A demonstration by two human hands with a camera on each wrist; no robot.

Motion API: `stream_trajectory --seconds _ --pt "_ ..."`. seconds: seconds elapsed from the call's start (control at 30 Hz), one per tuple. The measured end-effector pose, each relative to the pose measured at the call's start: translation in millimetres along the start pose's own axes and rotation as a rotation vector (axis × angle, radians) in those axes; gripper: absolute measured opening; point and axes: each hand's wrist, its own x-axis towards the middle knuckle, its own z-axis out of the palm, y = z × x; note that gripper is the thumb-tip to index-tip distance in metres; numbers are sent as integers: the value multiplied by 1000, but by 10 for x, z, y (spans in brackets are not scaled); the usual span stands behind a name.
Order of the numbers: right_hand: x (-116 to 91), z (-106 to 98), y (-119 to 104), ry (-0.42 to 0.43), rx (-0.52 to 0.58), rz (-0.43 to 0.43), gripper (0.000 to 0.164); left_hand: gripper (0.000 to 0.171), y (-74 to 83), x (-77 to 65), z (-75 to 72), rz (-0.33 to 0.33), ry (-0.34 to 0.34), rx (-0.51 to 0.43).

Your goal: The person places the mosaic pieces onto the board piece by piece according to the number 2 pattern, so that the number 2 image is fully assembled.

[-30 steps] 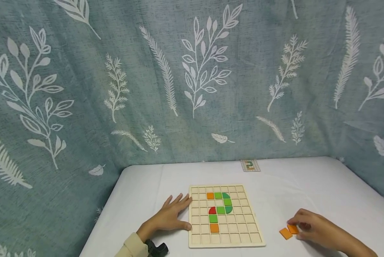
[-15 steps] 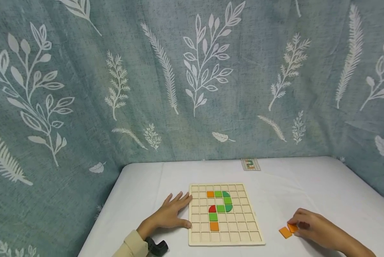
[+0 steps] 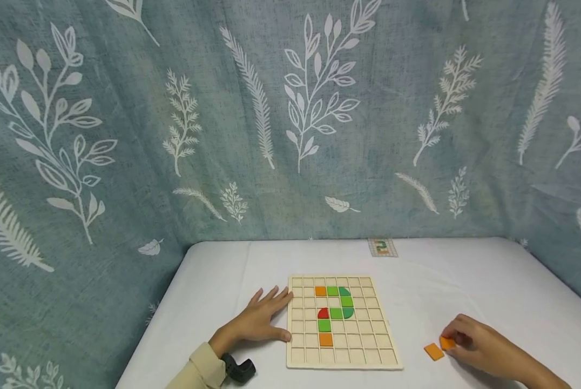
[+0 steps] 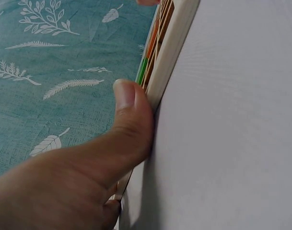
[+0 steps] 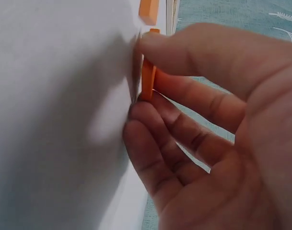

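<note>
The cream gridded board lies on the white table. Several orange, green and red tiles sit in its squares as a bent line, among them a red quarter-round and an orange square. At the board's left edge rests my left hand, fingers spread and thumb against the rim; the left wrist view shows the thumb at the board's side. Out to the right, my right hand pinches an orange square tile by its edges, close over the table. A second orange tile lies flat beside it.
A small card printed with a coloured grid pattern lies near the table's back edge. A black strap or device is at my left wrist. Behind the table hangs a green-blue curtain with white leaf prints.
The pinched orange tile has shifted slightly away from the other one, with a wider gap between them. My left hand stays at the board's edge. The head view has tilted a little.
</note>
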Motion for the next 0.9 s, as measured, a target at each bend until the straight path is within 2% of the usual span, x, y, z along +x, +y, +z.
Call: stream_trajectory --seconds 0.13,0.27,0.47,0.57,0.77,0.9 --pt "36 -38 -57 29 33 23 20 103 4 7 -19 0 -1 6" --pt "110 -48 -166 114 36 -29 21 103 4 14 -26 5 0 8" --pt "211 -41 -398 95 45 -29 19 104 -5 7 -3 6 2 -3" --pt "261 -32 -526 111 21 -74 19 104 0 17 -1 5 9 1" --pt "367 65 -810 199 -23 -238 25 104 1 18 14 -13 6 -4" --pt "461 149 -973 219 -13 -285 25 104 10 11 20 -15 6 -11"
